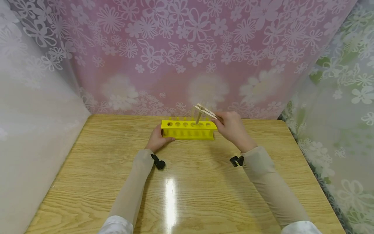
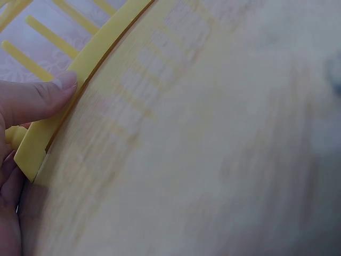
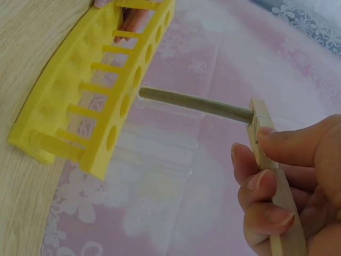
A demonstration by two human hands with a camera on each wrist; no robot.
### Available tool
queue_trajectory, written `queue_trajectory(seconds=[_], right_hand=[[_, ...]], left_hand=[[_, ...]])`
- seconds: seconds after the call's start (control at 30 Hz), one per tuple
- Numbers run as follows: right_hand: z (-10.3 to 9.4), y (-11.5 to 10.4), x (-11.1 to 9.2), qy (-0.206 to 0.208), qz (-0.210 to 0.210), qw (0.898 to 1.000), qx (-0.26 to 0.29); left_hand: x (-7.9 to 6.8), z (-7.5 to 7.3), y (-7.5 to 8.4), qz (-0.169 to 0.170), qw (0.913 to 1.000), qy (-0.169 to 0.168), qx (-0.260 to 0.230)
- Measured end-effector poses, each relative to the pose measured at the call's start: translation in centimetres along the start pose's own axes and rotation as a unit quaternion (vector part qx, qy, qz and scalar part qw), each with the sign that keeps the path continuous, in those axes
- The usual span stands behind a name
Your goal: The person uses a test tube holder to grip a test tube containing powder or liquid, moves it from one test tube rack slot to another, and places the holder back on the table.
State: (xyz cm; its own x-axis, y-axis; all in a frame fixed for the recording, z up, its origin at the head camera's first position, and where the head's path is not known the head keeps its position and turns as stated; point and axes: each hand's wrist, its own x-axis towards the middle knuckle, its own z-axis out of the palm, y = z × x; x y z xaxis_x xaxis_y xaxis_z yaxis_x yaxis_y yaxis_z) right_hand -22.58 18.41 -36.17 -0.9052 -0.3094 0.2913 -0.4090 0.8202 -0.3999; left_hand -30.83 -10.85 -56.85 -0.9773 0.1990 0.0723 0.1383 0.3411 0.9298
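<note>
While the left hand is gripping the rack and the right hand the clamp, misalignment is perhaps risking a knocked tube.

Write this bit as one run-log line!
left hand: holds yellow rack | right hand: grips wooden clamp | clamp: pinches brownish tube | tube: tip near rack's top

- Rack: yellow, six round holes on top, upright mid-frame in the head view, left end gripped by the left hand.
- Clamp: pale wood, in the right hand, around the tube's upper part.
- Tube: clear, greenish-brown inside, tilted, lower end at the rack's top.
</note>
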Motion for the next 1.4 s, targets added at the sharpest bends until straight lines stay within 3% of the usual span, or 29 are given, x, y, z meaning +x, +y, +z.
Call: queue_trajectory(seconds=[0.43, 0.9, 1.4], right_hand=[[0.1, 0.9, -0.2, 0.008, 0.000, 1.000, 0.000], [0.9, 1.4, 0.0, -0.016, 0.019, 1.000, -0.003], [2.1, 2.3, -0.2, -0.017, 0.013, 1.000, -0.008]], left_hand=[[-0.1, -0.2, 0.2, 0.006, 0.9999, 0.005, 0.010], [0.1, -0.2, -0.1, 0.013, 0.9999, 0.004, 0.007], [0.1, -0.1, 0.0, -0.003, 0.9999, 0.001, 0.011]])
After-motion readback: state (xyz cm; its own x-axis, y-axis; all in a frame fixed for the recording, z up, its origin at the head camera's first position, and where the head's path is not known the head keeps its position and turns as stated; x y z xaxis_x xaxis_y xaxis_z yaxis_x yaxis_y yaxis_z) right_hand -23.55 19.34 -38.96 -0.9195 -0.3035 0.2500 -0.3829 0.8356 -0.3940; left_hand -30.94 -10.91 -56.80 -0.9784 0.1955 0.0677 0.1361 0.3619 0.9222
